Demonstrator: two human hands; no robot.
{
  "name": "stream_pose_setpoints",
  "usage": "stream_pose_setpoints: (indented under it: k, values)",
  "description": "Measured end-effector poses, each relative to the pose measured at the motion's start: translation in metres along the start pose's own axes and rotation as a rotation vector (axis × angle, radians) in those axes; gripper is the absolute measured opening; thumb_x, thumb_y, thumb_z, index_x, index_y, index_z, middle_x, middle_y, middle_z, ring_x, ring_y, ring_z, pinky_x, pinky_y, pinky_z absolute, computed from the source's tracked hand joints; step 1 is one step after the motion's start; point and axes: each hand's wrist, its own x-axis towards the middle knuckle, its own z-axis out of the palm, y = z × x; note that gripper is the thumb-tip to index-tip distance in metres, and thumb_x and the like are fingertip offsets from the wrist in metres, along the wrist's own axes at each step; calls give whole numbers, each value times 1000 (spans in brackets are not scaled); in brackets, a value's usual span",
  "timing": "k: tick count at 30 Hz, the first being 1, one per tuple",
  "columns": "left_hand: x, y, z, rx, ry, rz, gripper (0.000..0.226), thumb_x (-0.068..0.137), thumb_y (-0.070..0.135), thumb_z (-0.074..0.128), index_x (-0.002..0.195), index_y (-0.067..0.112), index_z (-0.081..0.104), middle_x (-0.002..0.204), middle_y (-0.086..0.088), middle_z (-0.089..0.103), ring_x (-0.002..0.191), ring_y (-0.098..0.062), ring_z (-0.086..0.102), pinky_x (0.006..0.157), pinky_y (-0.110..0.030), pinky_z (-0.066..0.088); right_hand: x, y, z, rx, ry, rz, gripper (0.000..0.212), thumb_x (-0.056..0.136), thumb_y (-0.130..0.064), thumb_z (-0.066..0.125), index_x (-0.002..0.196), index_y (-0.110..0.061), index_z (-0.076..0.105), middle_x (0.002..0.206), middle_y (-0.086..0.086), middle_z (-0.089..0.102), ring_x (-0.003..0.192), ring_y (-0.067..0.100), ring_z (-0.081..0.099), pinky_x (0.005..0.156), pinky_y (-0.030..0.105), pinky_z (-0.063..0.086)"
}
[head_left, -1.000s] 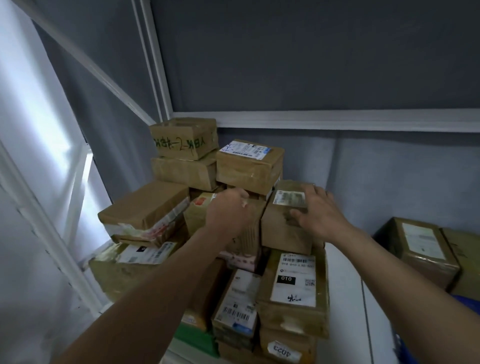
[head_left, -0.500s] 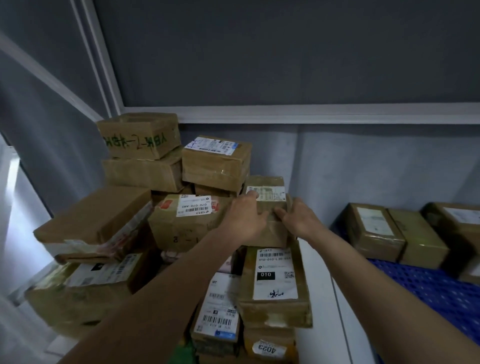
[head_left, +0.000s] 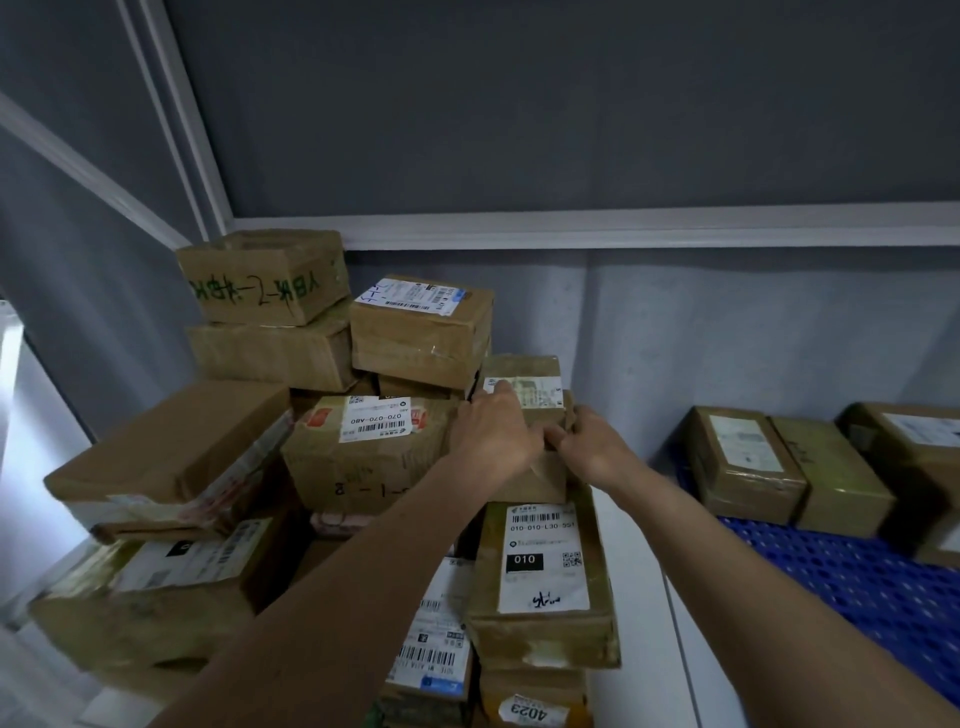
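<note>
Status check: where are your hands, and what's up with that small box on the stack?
Left hand and right hand both grip small box. It sits on the 010 box. The 070 box crowds its left side.

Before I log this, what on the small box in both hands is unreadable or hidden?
1. On the small box, head view: label partly under the left hand, remaining print too small to read.
2. Its front face, head view: mostly covered by the left hand and right hand.
3. 4023 box, head view: cut off by the bottom edge.
4. Rightmost box, head view: cut off by the right edge.
</note>
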Motion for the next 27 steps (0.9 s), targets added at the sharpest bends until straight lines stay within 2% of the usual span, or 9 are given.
stream_pose_setpoints:
  k: [5,8,11,14,17,19,21,23,27]
  values:
    - [2,8,1,-57,-8,-79,53,88,30,61,135,16,40,137,-12,39,126,-32,40,105,-47,38,0,-1,7,119,-48,46,48,96,-30,47,141,-16,39,135,6,54,122,26,52,104,42,42]
    - [6,10,2,-105,0,-131,49,87,30,59,131,15,43,135,-13,44,123,-33,44,104,-48,39,-2,1,10,231,-36,62,50,95,-22,47,144,-20,35,137,4,52,121,24,51,103,38,43]
    - [7,13,3,-155,15,-151,43,87,31,55,127,14,48,128,-11,55,117,-33,51,101,-48,41,-5,3,4,330,-29,65,46,95,-22,48,140,-26,38,128,1,58,112,20,56,96,35,46]
    - [7,20,4,-225,46,-144,43,89,28,53,129,14,47,130,-10,55,121,-32,49,102,-47,40,-11,3,-9,418,0,62,32,96,-19,48,127,-24,46,118,0,60,103,17,57,84,29,47]
    - [5,30,8,-288,53,-132,48,89,23,53,134,12,41,132,-11,53,122,-33,48,101,-46,42,-17,6,-23,425,43,37,30,96,-14,45,124,-23,46,112,-1,57,98,15,55,75,27,45]
    - [4,38,15,-315,70,-112,50,88,22,54,135,14,38,129,-11,55,121,-34,49,100,-46,44,-21,8,-34,413,94,13,33,95,-10,44,125,-25,45,108,-4,55,97,14,54,79,28,46]
    - [2,48,21,-343,99,-98,50,87,20,54,134,17,39,127,-11,56,120,-33,49,100,-46,44,-24,12,-44,415,136,-6,39,93,-8,46,129,-24,43,117,-1,56,104,17,55,89,32,48]
    - [1,58,25,-386,125,-88,49,86,18,53,133,20,40,127,-10,54,120,-31,48,100,-46,44,-29,16,-55,418,178,-25,44,92,-7,48,132,-22,41,123,3,56,108,19,56,90,33,49]
    - [-4,86,38,-447,151,-53,52,83,11,55,132,20,42,127,-10,51,119,-30,47,101,-44,44,-42,32,-80,416,292,-36,49,90,-8,52,135,-25,40,113,3,57,94,16,58,62,17,45]
